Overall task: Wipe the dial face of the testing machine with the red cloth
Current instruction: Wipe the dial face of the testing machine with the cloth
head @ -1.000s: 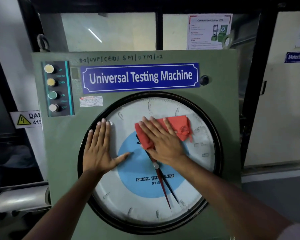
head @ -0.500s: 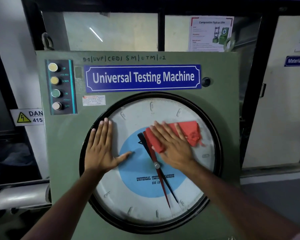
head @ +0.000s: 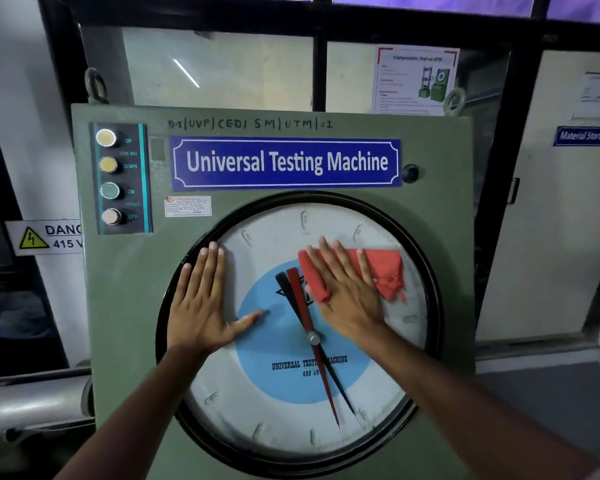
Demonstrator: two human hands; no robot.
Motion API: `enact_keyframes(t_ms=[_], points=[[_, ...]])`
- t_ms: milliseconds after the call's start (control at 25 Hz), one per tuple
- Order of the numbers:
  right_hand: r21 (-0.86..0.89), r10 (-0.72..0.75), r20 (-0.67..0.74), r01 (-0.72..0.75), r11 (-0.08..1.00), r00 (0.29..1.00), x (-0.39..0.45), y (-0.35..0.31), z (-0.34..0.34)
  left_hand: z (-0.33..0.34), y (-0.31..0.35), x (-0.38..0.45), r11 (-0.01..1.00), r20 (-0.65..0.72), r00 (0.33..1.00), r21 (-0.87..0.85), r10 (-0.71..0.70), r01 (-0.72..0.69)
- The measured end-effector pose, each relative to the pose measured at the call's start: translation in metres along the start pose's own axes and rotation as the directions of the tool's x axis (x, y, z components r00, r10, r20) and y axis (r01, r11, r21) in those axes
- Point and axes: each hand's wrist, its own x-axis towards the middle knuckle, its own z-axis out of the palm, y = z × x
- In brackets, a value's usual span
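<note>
Right hand point(head: 347, 299), fingers spread, presses the red cloth point(head: 381, 271) flat on the dial face point(head: 284, 393); left hand point(head: 205, 303) lies open, palm bracing beside it. Best practice: even pressure, overlapping strokes toward the unwiped area below both hands.

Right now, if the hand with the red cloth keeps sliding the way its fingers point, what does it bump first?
The right hand points up the dial face. Sliding that way, it would probably meet the black rim first, then the blue nameplate.
</note>
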Motion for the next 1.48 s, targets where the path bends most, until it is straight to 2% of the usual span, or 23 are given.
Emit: enact_keyframes(t_ms=[160,280,360,480,520,560,640,720,800,1000,1200,1480], points=[[0.145,0.133,-0.019,-0.129,0.981,0.991,0.057,-0.024,-0.022,-0.001,0.001,0.001,1.000,0.006,1.000,-0.008,-0.004,0.004],[0.092,-0.011,-0.009,0.011,0.996,1.000,-0.001,-0.035,-0.009,-0.004,0.002,0.001,1.000,0.005,1.000,-0.021,0.009,-0.009],[0.071,-0.061,-0.003,0.061,0.996,0.998,-0.005,-0.031,-0.007,-0.005,0.002,0.000,1.000,-0.004,1.000,-0.025,0.002,-0.002],[0.158,0.120,-0.008,-0.117,0.980,0.993,0.063,-0.043,-0.028,-0.007,0.002,0.002,0.999,0.019,1.000,-0.048,0.012,-0.011],[0.158,0.141,-0.011,-0.138,0.978,0.990,0.079,-0.049,-0.031,-0.007,0.001,0.002,0.999,0.016,1.000,-0.047,0.008,-0.007],[0.138,0.111,-0.024,-0.106,0.985,0.994,0.082,-0.054,-0.030,-0.006,0.002,0.002,0.999,0.022,1.000,-0.044,0.009,-0.008],[0.046,-0.052,-0.061,0.054,0.997,0.997,0.047,-0.057,-0.015,-0.006,0.002,0.002,0.999,0.019,1.000,-0.042,0.015,-0.014],[0.002,-0.195,-0.025,0.195,0.981,0.980,0.000,-0.047,-0.008,-0.007,0.000,0.003,0.999,0.038,0.999,-0.046,0.027,-0.025],[-0.009,-0.241,0.017,0.241,0.971,0.970,-0.004,-0.036,-0.009,-0.007,0.000,0.000,0.999,0.054,0.998,-0.038,0.028,-0.026],[0.053,-0.070,-0.050,0.073,0.996,0.996,0.071,-0.069,-0.025,-0.007,0.000,0.003,0.999,0.063,0.998,-0.051,0.016,-0.013],[-0.032,-0.181,-0.009,0.181,0.983,0.983,0.001,-0.050,-0.004,-0.011,-0.001,0.000,0.998,0.067,0.997,-0.058,0.036,-0.032],[0.095,-0.055,-0.110,0.065,0.993,0.992,0.065,-0.076,-0.015,-0.012,-0.001,0.001,0.998,0.090,0.996,-0.050,0.029,-0.025]])
